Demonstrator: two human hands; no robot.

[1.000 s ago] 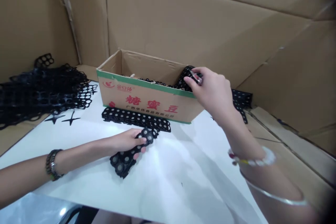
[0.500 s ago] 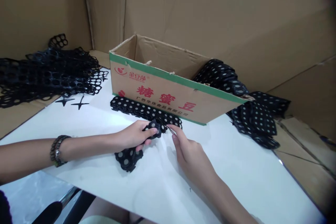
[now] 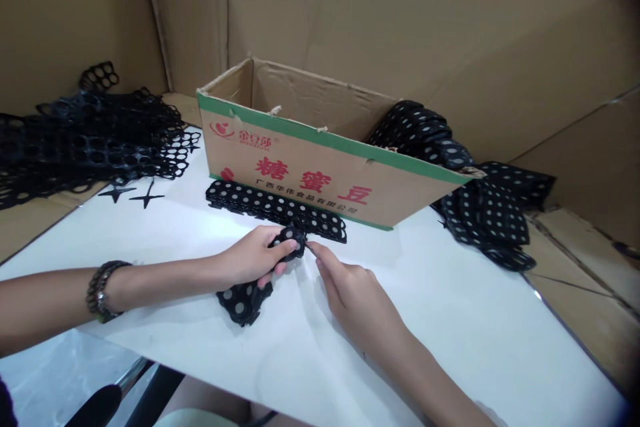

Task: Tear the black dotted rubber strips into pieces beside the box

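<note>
My left hand [image 3: 255, 255] is closed around a black sheet with pale round dots [image 3: 244, 301], bunched or folded. Part of it shows above the thumb and part hangs below the fingers onto the white table. My right hand [image 3: 345, 280] pinches a thin metal tool [image 3: 309, 247], its tip at the right end of the bunched piece; its exact kind is too small to make out. Just beyond both hands lies a stack of black dotted strips [image 3: 260, 203], along the foot of the cardboard box.
An open cardboard box [image 3: 300, 167] with a green rim stands behind the strips. Black dotted sheets [image 3: 485, 220] drape at its right. Left lies a heap of black perforated netting [image 3: 100, 140], with black star-shaped scraps [image 3: 147, 197] near it on the white table [image 3: 450, 333].
My right hand has moved left, bringing the tool against the piece in my left hand. My left hand keeps its grip. The whole view has shifted slightly.
</note>
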